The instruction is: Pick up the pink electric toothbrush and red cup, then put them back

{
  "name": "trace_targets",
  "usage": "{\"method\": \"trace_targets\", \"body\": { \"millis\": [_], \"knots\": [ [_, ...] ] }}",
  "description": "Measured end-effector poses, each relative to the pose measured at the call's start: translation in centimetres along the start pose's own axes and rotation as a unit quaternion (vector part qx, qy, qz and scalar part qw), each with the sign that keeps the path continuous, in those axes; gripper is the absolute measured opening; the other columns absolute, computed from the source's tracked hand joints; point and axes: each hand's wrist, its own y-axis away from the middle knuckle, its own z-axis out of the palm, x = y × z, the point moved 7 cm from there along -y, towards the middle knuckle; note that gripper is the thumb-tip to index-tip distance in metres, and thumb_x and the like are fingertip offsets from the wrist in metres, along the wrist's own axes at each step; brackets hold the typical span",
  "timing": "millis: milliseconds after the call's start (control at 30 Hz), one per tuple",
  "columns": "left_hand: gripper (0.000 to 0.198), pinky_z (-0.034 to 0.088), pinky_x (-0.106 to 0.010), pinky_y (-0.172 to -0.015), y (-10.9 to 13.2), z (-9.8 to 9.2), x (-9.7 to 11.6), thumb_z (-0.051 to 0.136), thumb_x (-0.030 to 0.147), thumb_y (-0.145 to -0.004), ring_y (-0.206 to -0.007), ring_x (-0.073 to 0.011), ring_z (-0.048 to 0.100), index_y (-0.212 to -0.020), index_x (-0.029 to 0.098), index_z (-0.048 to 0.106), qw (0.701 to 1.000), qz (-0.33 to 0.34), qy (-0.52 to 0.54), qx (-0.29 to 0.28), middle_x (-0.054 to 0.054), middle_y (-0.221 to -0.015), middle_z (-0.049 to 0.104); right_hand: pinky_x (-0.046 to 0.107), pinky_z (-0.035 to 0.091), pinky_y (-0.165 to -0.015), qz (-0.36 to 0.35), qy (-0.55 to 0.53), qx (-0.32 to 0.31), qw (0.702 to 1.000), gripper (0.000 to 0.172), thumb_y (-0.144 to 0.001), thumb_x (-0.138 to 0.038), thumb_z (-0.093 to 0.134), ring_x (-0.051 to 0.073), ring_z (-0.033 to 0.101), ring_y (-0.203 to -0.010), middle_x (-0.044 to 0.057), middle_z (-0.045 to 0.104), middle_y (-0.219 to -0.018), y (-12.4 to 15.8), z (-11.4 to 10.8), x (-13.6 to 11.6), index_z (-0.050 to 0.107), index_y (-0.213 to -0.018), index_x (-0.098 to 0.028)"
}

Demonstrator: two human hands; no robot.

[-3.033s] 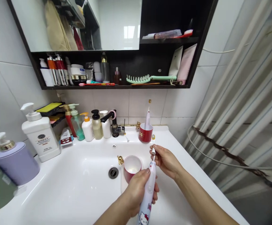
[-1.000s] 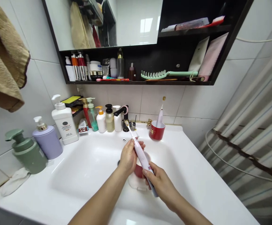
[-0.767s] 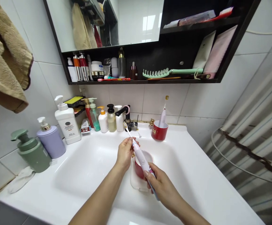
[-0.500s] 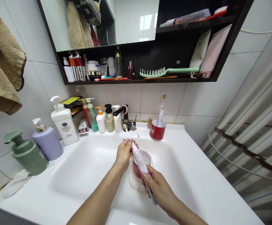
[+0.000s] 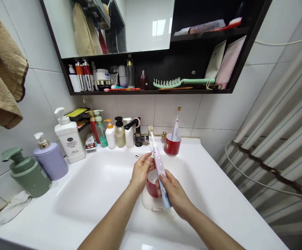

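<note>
Left hand (image 5: pixel 140 172): fingertips pinched on the upper handle of the electric toothbrush (image 5: pixel 158 165), above the red cup (image 5: pixel 151 189) in the sink basin (image 5: pixel 93 187). The brush has swung from 11 o'clock to nearly 12 (bristles now above the faucet (image 5: pixel 134 125)). Both grips are unchanged, so it looks re-aimed, not released. Right hand (image 5: pixel 173 194): clenched round the lower handle. Second red cup (image 5: pixel 172 146) at 1 o'clock.

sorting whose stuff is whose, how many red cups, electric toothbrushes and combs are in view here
red cups: 2
electric toothbrushes: 2
combs: 1
total: 5
</note>
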Motion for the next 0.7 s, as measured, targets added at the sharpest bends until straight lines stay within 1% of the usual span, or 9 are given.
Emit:
{"method": "trace_targets", "body": {
  "millis": [67,133,200,300,400,500,600,700],
  "knots": [
    [0.026,0.038,-0.024,-0.061,-0.2,-0.7,0.2,0.057,0.025,-0.056,-0.060,-0.0111,0.052,-0.079,0.014,0.051,0.998,0.023,-0.048,0.028,-0.003,-0.067,0.056,0.019,0.036,-0.044,-0.039,0.025,0.034,0.998,0.025,-0.069,-0.042,0.038,0.008,0.045,-0.048,-0.003,0.047,-0.060,-1.5,-0.9,-1.0,0.039,-0.079,-0.019],
    [0.020,0.037,-0.024,-0.060,-0.4,-1.3,0.1,0.056,0.021,-0.056,-0.059,-0.0106,0.051,-0.074,0.013,0.052,0.993,0.039,-0.101,0.044,-0.003,-0.065,0.055,0.021,0.038,-0.049,-0.074,0.077,0.066,0.992,0.024,-0.069,-0.041,0.037,0.009,0.048,-0.053,-0.001,0.050,-0.064,-3.1,-1.8,-1.6,0.039,-0.076,-0.018],
    [0.014,0.036,-0.024,-0.061,-0.5,-1.4,-0.2,0.054,0.018,-0.056,-0.059,-0.0108,0.050,-0.070,0.014,0.053,0.985,0.056,-0.157,0.033,-0.003,-0.064,0.055,0.022,0.039,-0.051,-0.091,0.113,0.091,0.985,0.024,-0.069,-0.041,0.038,0.010,0.048,-0.054,0.000,0.051,-0.065,-4.3,-2.4,-1.5,0.040,-0.076,-0.018],
    [0.012,0.035,-0.026,-0.063,-0.2,-0.9,-0.9,0.050,0.016,-0.058,-0.062,-0.0126,0.049,-0.069,0.016,0.054,0.959,0.082,-0.269,-0.016,-0.003,-0.066,0.055,0.023,0.038,-0.052,-0.100,0.148,0.120,0.976,0.024,-0.068,-0.040,0.037,0.010,0.048,-0.053,0.000,0.052,-0.064,-5.3,-3.0,-0.8,0.040,-0.077,-0.018],
    [0.015,0.033,-0.028,-0.067,0.8,-0.6,-0.9,0.049,0.015,-0.058,-0.067,-0.0148,0.047,-0.071,0.019,0.055,0.910,0.123,-0.392,-0.048,-0.003,-0.070,0.054,0.023,0.035,-0.052,-0.110,0.201,0.151,0.962,0.024,-0.068,-0.041,0.037,0.011,0.046,-0.054,0.000,0.051,-0.061,-5.3,-3.5,-0.3,0.042,-0.070,-0.018],
    [0.015,0.030,-0.031,-0.071,1.9,-0.4,-1.0,0.049,0.014,-0.057,-0.071,-0.0170,0.045,-0.069,0.021,0.056,0.863,0.149,-0.478,-0.075,-0.003,-0.071,0.053,0.023,0.031,-0.051,-0.111,0.266,0.171,0.942,0.024,-0.064,-0.041,0.041,0.012,0.043,-0.053,-0.001,0.047,-0.054,-4.9,-3.9,0.1,0.044,-0.057,-0.018],
    [0.016,0.030,-0.031,-0.071,2.5,-0.1,-1.8,0.050,0.013,-0.055,-0.075,-0.0188,0.044,-0.068,0.021,0.055,0.818,0.146,-0.543,-0.120,-0.003,-0.073,0.052,0.024,0.030,-0.053,-0.108,0.323,0.178,0.923,0.025,-0.063,-0.040,0.044,0.013,0.043,-0.055,0.001,0.048,-0.055,-4.6,-4.1,0.4,0.047,-0.051,-0.018],
    [0.015,0.032,-0.031,-0.070,2.5,0.1,-3.1,0.045,0.010,-0.057,-0.078,-0.0194,0.044,-0.066,0.019,0.054,0.753,0.130,-0.628,-0.147,-0.004,-0.075,0.051,0.023,0.030,-0.053,-0.096,0.369,0.184,0.906,0.025,-0.063,-0.038,0.043,0.014,0.045,-0.056,0.003,0.051,-0.057,-4.5,-4.1,0.8,0.049,-0.050,-0.017]
  ]
}}
